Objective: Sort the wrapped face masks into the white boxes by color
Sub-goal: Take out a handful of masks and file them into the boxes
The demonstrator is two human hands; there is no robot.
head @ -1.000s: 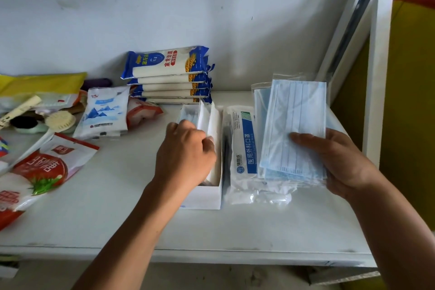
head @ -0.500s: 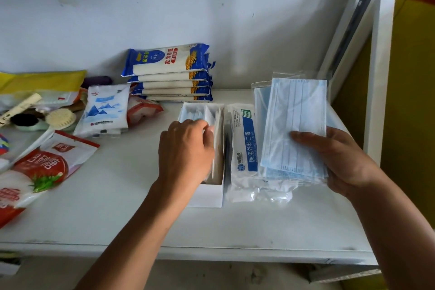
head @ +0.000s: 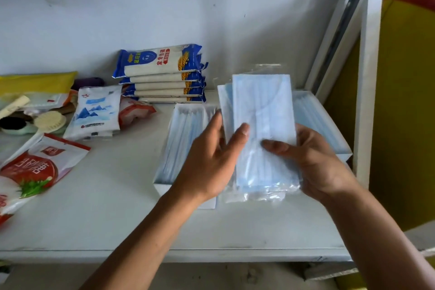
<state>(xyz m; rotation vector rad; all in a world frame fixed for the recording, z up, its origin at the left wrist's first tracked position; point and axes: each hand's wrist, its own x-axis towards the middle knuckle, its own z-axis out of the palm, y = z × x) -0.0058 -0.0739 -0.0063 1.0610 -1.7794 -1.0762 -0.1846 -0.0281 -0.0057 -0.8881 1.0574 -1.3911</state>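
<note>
Your right hand grips the stack of pale-blue, clear-wrapped face masks while your left hand pinches its near edge: slide off one wrapper only, then drop it into the white cardboard box below that pinch.

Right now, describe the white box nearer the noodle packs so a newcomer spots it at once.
On the white table, find the stack of blue-and-white noodle packs against the back wall. The white box lies directly in front of it, partly behind the left hand. Unlike the other white box at the table's right edge, it sits left of the held masks.
</note>
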